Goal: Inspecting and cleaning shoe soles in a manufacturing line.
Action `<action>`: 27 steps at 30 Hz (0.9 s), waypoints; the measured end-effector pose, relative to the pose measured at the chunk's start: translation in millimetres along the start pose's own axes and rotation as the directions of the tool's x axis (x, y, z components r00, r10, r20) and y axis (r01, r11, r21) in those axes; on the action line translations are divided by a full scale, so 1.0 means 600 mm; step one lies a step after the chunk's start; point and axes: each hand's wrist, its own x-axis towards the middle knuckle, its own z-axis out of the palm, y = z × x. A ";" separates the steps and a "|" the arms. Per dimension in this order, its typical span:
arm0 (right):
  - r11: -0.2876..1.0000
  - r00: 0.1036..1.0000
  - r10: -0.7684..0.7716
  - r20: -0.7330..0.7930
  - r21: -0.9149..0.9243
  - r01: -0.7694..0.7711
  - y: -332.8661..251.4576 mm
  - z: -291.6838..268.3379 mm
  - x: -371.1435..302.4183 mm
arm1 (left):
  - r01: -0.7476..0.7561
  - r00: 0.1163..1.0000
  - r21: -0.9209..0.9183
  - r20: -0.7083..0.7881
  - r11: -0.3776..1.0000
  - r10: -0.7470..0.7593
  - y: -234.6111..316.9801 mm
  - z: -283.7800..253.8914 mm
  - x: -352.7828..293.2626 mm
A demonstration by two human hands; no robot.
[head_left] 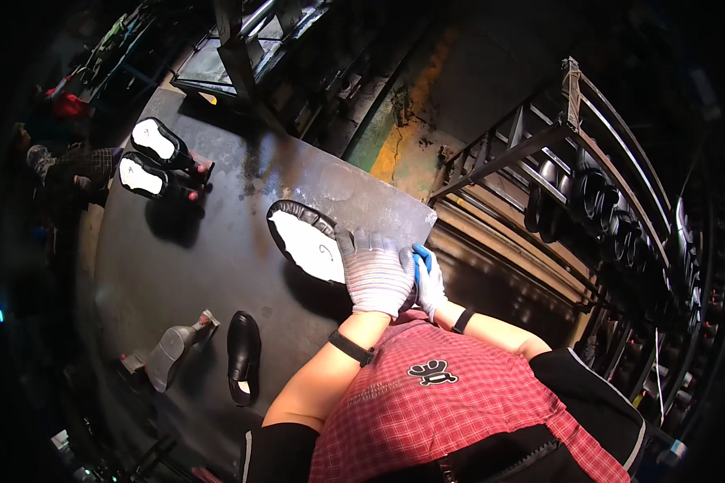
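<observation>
Finds black shoes (596,197) on metal rack (570,97), dimly lit. Notes white-bottomed shoe (304,244) above table (209,270), end covered by left hand (376,274); cannot tell its grip, nor that of partly hidden right hand (428,282).

A black shoe (304,241), white underside facing up, is angled over the grey table (217,266).

Head view, fisheye: looks steeply down from above and behind the gloved fingers (361,241), fairly close; fingers near centre, table (217,258) spreading left, rack (503,161) right, rim bowed.
</observation>
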 end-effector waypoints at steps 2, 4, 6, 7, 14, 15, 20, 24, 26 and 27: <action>0.980 0.979 -0.198 -0.037 0.007 0.199 0.014 0.023 0.036 | 0.020 1.000 0.023 0.014 1.000 -0.020 0.004 -0.007 0.007; 0.945 0.998 -0.045 0.048 0.326 0.027 0.037 0.020 0.080 | 0.014 0.999 0.010 -0.033 1.000 -0.014 0.010 -0.004 0.010; 0.513 0.924 0.203 0.324 0.769 -0.382 0.022 0.044 0.104 | -0.049 0.997 -0.143 -0.059 0.989 0.041 0.009 -0.010 0.008; 0.364 0.870 0.210 0.447 0.790 -0.494 -0.017 0.044 0.094 | -0.098 0.984 -0.245 -0.167 0.965 0.057 -0.017 0.000 -0.002; 0.622 0.820 -0.339 0.460 -0.545 0.563 -0.198 -0.019 -0.070 | 0.503 -0.166 -0.859 -0.201 0.092 -0.965 -0.433 -0.028 -0.253; 0.528 0.769 -0.436 0.468 -0.558 0.640 -0.184 -0.014 -0.045 | 0.251 -0.397 -0.954 0.055 -0.166 -0.916 -0.504 -0.042 -0.302; 0.539 0.671 -0.387 0.633 -0.434 0.721 -0.232 0.092 0.032 | -0.557 -0.122 -0.793 0.374 -0.248 -0.919 -0.698 -0.009 -0.472; 0.467 0.543 -0.369 0.755 -0.354 0.810 -0.283 0.241 0.118 | -0.660 -0.042 -0.719 0.323 -0.216 -0.946 -0.688 -0.010 -0.430; 0.456 0.467 -0.400 0.788 -0.271 0.848 -0.306 0.348 0.130 | -0.623 -0.044 -0.749 0.322 -0.226 -0.946 -0.666 -0.002 -0.408; 0.442 0.423 -0.426 0.800 -0.224 0.869 -0.322 0.409 0.133 | -0.586 -0.043 -0.777 0.313 -0.230 -0.949 -0.660 0.003 -0.399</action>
